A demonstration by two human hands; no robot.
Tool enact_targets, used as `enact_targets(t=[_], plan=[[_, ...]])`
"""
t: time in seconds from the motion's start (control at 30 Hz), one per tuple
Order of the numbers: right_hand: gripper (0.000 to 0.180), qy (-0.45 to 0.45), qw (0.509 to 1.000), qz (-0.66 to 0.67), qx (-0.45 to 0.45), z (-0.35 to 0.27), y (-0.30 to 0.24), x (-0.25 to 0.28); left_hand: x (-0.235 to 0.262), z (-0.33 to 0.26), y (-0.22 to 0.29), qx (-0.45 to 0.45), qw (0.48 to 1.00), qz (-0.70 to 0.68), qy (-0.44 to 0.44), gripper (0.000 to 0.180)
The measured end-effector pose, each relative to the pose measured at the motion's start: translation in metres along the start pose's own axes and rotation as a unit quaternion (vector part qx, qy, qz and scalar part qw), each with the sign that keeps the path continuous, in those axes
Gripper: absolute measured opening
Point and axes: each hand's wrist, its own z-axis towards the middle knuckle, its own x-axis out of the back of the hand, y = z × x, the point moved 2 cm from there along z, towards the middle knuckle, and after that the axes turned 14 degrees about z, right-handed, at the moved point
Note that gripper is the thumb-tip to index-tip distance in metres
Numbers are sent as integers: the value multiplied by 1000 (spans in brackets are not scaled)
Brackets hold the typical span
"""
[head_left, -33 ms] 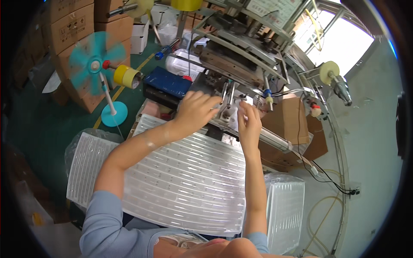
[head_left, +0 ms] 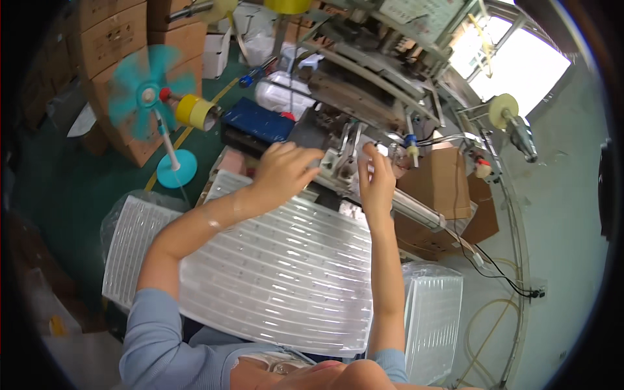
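Two hands work at the machine [head_left: 364, 97]. A ribbed clear tray [head_left: 286, 273] spans the lap, long axis running 10 to 4 o'clock. Left hand [head_left: 283, 170], loosely curled, rests on the tray's far edge. Right hand [head_left: 376, 179], fingers open, touches the metal fixture [head_left: 341, 162] at its 9 o'clock, nearer.

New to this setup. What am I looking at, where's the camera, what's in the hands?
The camera sits on a person's head and looks down, so the fisheye view bends straight edges. Both forearms reach forward over a ribbed clear plastic tray. The left hand and right hand rest at a small metal machine; whether either holds anything cannot be told. More trays stack at the right. A teal fan, a yellow tape roll and cardboard boxes stand at the left.
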Motion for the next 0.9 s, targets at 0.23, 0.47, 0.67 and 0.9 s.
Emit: enact_targets(t=[0.23,0.47,0.67,0.9], plan=[[21,-32,984,-160,64,26,44,-32,144,-132,-69,363,888,-52,-277,21],[36,9,993,-68,100,-16,-3,-30,192,-198,-25,350,845,-20,-404,18],[24,-211,975,41,63,-100,-82,-62,151,-224,2,144,885,88,-435,13],[28,-383,914,121,48,-167,-128,-93,150,-209,5,114,879,125,-446,13]])
